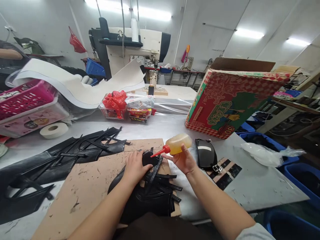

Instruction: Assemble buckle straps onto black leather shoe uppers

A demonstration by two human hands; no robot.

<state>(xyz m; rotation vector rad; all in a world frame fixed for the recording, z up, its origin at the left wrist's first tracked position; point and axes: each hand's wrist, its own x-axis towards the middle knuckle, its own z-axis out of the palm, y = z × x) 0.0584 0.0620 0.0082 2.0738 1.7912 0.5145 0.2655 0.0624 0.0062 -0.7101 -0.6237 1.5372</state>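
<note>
My right hand [184, 161] is wrapped round a clear squeeze bottle [178, 143] of yellow liquid. Its red nozzle [161, 151] points left, its tip close over a black piece. My left hand [135, 165] presses on black strappy leather pieces [152, 196], its thumb and fingers on a dark flap. These lie on a brown cardboard sheet [87, 186]. More black cut leather [62, 156] is spread to the left. A black curved case-like item [206, 154] with a metal clasp stands right of the bottle.
A red printed carton [230, 103] stands at the back right. Pink and white baskets [32, 100], a white tape roll [54, 130] and a box with a red bag [115, 106] are at the left and back. Beyond is a sewing machine [135, 50]. Blue bins [305, 176] flank the table; another person's arm shows far left.
</note>
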